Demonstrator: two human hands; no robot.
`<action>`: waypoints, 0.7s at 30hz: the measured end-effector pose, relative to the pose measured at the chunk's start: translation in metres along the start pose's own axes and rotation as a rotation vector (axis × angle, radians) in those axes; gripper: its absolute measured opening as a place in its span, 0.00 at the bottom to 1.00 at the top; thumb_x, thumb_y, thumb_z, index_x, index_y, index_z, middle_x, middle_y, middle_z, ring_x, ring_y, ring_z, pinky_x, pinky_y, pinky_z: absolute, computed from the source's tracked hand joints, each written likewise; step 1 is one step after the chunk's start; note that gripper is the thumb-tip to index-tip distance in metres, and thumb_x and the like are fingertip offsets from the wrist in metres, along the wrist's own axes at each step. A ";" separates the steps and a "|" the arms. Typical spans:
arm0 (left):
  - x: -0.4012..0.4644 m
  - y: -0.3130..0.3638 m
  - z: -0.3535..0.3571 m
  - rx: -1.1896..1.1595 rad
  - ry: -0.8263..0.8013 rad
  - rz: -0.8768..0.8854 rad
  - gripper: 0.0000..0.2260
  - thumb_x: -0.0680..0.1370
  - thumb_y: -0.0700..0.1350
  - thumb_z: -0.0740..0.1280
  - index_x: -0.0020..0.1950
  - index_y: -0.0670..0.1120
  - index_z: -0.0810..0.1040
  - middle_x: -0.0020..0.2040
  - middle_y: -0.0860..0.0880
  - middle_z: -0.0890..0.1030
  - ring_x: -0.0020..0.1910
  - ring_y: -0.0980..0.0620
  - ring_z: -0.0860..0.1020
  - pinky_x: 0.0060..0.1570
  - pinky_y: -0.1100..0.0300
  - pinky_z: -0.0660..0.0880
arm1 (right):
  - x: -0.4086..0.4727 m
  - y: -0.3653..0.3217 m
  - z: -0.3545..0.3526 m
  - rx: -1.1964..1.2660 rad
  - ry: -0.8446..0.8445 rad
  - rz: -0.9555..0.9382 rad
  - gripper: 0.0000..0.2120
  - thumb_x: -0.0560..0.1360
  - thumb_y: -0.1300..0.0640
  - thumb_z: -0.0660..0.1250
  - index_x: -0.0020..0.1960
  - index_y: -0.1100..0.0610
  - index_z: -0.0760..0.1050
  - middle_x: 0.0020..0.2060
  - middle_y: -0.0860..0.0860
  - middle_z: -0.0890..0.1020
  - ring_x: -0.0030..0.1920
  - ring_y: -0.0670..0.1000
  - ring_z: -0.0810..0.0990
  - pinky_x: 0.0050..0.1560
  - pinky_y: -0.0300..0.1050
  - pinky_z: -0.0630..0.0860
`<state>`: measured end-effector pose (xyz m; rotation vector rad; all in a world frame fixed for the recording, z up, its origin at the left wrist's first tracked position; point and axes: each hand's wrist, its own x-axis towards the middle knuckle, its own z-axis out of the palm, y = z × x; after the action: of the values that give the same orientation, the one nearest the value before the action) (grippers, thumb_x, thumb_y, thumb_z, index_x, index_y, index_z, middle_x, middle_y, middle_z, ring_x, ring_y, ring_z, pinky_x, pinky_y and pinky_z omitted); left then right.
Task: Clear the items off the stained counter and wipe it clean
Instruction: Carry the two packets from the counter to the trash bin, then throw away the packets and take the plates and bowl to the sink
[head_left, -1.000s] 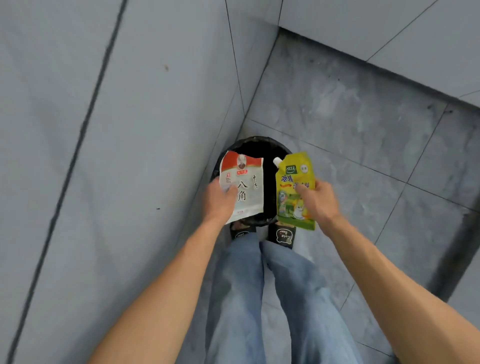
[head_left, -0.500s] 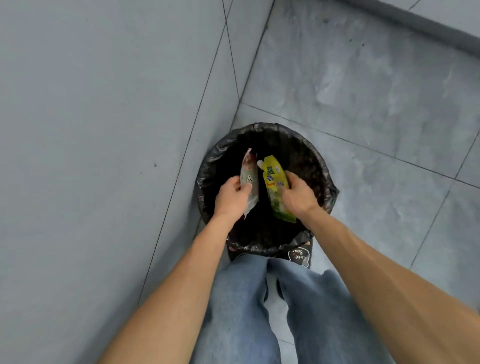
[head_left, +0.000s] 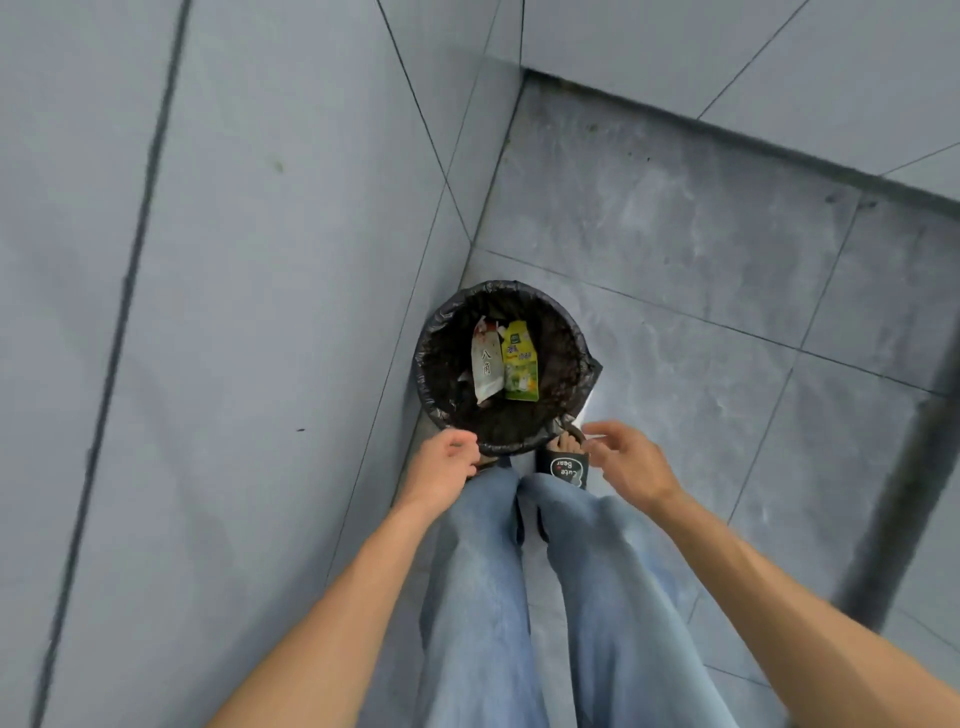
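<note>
A corner of grey tiled floor (head_left: 675, 249) meets a pale tiled wall (head_left: 234, 260) that fills the left of the view, with dark grout lines running across both. Against the foot of that wall stands a round bin (head_left: 574, 332) lined with a black bag.

The left hand (head_left: 441, 467) hangs just short of the bin's near rim, back of the hand up, fingers curled loosely inward and holding nothing. Half a second ago it was down inside the bin, pinching the white packet. That white packet (head_left: 485, 364), printed with red at the top and black characters, now lies loose in the bin, tilted on its edge. Touching it on the right is the yellow pouch (head_left: 520, 364), face up, its small white spout toward the far side.

The right hand (head_left: 628, 462) hovers beside the bin's near right edge, palm turned inward, fingers spread and slack, empty; earlier it gripped the yellow pouch within the bin. Both hands have drawn back and the camera sits higher than before.

Blue jeans (head_left: 519, 597) cover the legs below. One black slipper (head_left: 567, 466) with white lettering shows; the other foot is hidden behind the left hand and trouser leg. The bin's bottom is too dark to make out.
</note>
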<state>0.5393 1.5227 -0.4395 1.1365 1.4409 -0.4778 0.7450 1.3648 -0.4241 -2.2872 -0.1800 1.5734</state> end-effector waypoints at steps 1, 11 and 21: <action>-0.026 0.000 -0.005 0.011 -0.001 -0.021 0.06 0.84 0.45 0.65 0.56 0.53 0.80 0.53 0.48 0.85 0.44 0.53 0.83 0.38 0.60 0.73 | -0.025 0.004 -0.013 -0.025 -0.006 0.023 0.10 0.81 0.56 0.65 0.60 0.49 0.81 0.50 0.50 0.87 0.50 0.53 0.86 0.52 0.51 0.81; -0.247 0.017 -0.052 0.129 0.013 -0.013 0.10 0.86 0.41 0.62 0.65 0.40 0.78 0.56 0.40 0.83 0.43 0.52 0.79 0.29 0.71 0.73 | -0.232 0.028 -0.119 -0.062 -0.023 0.071 0.12 0.81 0.60 0.64 0.62 0.52 0.80 0.52 0.52 0.86 0.49 0.53 0.87 0.54 0.49 0.79; -0.333 0.011 -0.085 0.303 -0.018 0.050 0.07 0.85 0.43 0.65 0.60 0.45 0.81 0.51 0.46 0.86 0.43 0.52 0.83 0.38 0.64 0.74 | -0.336 0.025 -0.137 0.207 0.123 0.024 0.10 0.82 0.58 0.63 0.60 0.51 0.80 0.51 0.49 0.86 0.47 0.48 0.86 0.48 0.46 0.80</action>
<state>0.4533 1.4765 -0.1103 1.4006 1.3512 -0.6858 0.7437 1.2104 -0.0955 -2.2208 0.0405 1.3870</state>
